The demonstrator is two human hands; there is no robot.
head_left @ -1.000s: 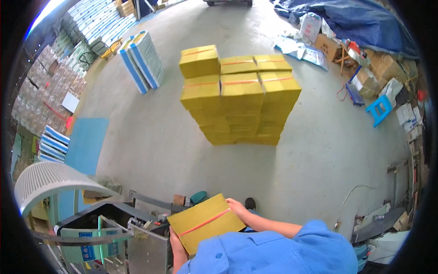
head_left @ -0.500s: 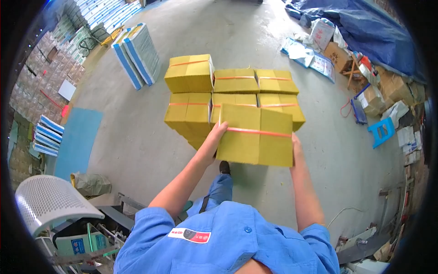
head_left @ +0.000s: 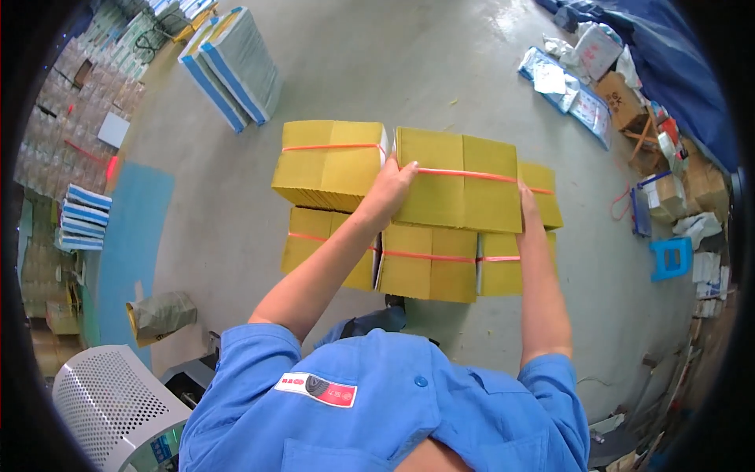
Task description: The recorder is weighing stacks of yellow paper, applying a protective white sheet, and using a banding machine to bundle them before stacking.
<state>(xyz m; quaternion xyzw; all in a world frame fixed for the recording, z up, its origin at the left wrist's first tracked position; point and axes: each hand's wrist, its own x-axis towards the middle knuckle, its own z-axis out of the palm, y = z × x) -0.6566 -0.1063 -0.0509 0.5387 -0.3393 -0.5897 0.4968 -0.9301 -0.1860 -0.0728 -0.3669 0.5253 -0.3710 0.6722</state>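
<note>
Yellow bundle (head_left: 456,197): just above and right of frame center, over the stack, roughly level. Can't tell if its underside touches what's below. Reads as layered card or paper tied with a red band (head_left: 487,175); guess dense and fairly heavy, stiff as a block, not fragile, but sheets could slide or edges crush. Best hold: both short ends, low, squeezing inward; don't lift by the band.

Grip: two-handed, spread to the bundle's length. Left hand (head_left: 385,193) clamps the left end, thumb on top by the band. Right hand (head_left: 528,206) presses the right end; its fingers are mostly hidden.

Around it: strapped yellow block (head_left: 330,161) to the left, another (head_left: 541,193) partly hidden at right, front row (head_left: 429,259) below in frame. Blue-edged packs (head_left: 244,67) stand on the floor (head_left: 228,252), upper left.
</note>
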